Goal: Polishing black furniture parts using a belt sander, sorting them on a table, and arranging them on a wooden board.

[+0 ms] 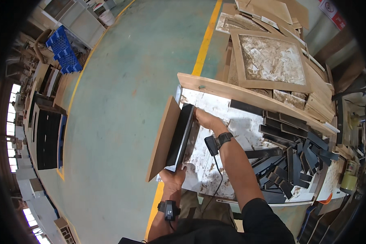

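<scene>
I count two hands on my feed: one left hand (173,179) and one right hand (207,119). There are two little black boxes (169,208), one on each wrist. I see one long black board (179,136) held up and two long tan boards (164,138) at the table's edges. I also see one blue pallet (64,51), one white bucket (107,17) and one red and white sign (332,13). The black strips (282,130) number more than ten, but they overlap too much for me to count them all.

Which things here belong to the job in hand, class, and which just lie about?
Seemingly in the job:
long black board, held by left hand and right hand
white worktable with wooden edges
heap of flat black strips

Seemingly lying about:
blue plastic pallet
square brown-framed panel with whitish centre
</scene>
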`<state>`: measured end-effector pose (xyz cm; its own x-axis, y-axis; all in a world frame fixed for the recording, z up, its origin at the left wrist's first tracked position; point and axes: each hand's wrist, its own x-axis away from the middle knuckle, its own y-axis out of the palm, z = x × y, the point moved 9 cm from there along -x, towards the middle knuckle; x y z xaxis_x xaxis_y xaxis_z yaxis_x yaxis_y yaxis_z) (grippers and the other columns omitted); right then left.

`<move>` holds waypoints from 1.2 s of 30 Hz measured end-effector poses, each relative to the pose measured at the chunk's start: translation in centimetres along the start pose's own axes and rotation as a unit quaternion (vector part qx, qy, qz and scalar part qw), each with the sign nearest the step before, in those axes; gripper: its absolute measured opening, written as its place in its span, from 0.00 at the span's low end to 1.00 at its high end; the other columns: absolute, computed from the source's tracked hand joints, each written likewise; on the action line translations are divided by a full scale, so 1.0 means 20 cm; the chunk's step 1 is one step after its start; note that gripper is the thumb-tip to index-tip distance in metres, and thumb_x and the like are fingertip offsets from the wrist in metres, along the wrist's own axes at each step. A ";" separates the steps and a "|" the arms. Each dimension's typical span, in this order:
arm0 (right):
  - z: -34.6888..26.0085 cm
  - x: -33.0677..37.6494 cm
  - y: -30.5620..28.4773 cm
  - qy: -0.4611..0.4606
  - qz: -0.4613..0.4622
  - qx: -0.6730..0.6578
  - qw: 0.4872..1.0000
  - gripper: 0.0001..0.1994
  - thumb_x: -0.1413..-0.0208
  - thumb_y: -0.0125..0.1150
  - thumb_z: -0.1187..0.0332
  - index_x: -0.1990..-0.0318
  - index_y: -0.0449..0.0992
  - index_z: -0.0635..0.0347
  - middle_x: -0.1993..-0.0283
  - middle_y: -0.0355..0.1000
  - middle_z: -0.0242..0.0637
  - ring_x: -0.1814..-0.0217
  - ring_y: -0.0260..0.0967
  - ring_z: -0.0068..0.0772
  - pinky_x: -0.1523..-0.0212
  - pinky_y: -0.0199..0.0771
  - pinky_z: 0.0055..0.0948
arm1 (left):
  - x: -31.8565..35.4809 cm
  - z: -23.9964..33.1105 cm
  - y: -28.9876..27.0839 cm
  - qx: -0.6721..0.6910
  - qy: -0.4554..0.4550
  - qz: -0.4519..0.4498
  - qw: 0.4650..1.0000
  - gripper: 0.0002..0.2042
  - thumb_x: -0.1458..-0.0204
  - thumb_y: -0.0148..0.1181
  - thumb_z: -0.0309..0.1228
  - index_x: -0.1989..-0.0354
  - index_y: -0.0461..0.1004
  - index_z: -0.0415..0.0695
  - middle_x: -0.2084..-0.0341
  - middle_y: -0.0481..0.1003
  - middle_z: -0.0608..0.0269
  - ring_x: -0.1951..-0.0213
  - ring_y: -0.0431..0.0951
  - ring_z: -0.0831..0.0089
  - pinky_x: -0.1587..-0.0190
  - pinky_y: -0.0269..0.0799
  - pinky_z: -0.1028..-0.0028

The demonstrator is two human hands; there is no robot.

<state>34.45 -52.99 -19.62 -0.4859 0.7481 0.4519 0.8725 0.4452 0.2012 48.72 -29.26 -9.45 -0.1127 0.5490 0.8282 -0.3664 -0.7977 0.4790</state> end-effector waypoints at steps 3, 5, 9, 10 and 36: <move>-0.13 0.08 0.02 -0.012 -0.027 0.067 0.997 0.28 0.27 0.34 0.48 0.36 0.70 0.60 0.35 0.68 0.37 0.35 0.62 0.31 0.30 0.54 0.34 | 0.01 0.00 0.01 0.009 -0.002 0.001 1.000 0.37 0.43 0.43 0.62 0.29 0.59 0.51 0.28 0.57 0.56 0.26 0.49 0.54 0.27 0.22 0.47; -0.26 0.18 0.04 -0.004 -0.020 0.085 0.996 0.28 0.28 0.35 0.49 0.37 0.71 0.60 0.35 0.69 0.39 0.35 0.63 0.32 0.30 0.54 0.34 | 0.02 0.00 0.01 0.002 -0.008 0.006 1.000 0.38 0.44 0.44 0.62 0.29 0.60 0.51 0.28 0.57 0.56 0.26 0.48 0.55 0.27 0.24 0.44; -0.61 0.37 0.01 -0.154 0.056 -0.019 0.986 0.28 0.30 0.36 0.48 0.34 0.71 0.56 0.31 0.65 0.43 0.26 0.55 0.40 0.25 0.49 0.39 | -0.01 0.03 -0.01 0.006 0.011 -0.012 1.000 0.37 0.45 0.47 0.62 0.31 0.63 0.51 0.31 0.62 0.55 0.28 0.53 0.51 0.28 0.30 0.39; -0.71 0.40 0.07 -0.237 0.062 0.086 0.966 0.23 0.27 0.35 0.56 0.39 0.74 0.55 0.34 0.70 0.39 0.31 0.62 0.40 0.25 0.51 0.40 | -0.02 0.04 0.01 0.006 0.007 -0.057 0.998 0.37 0.45 0.47 0.62 0.32 0.64 0.51 0.32 0.63 0.55 0.29 0.55 0.50 0.29 0.33 0.38; 0.10 1.80 -0.53 -0.076 0.182 0.691 0.695 0.06 0.48 0.55 0.71 0.66 0.79 0.53 0.62 0.74 0.34 0.48 0.70 0.40 0.37 0.60 0.50 | 0.11 -1.18 0.07 -0.433 -0.093 -0.183 0.878 0.07 0.40 0.61 0.29 0.59 0.73 0.40 0.69 0.76 0.65 0.68 0.75 0.76 0.65 0.71 0.75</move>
<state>7.61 -29.84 -7.14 -0.3373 0.9315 0.1364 0.1080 0.1822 -0.9773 26.03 -23.28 -13.74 0.2812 0.6148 0.7368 -0.9206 -0.0439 0.3880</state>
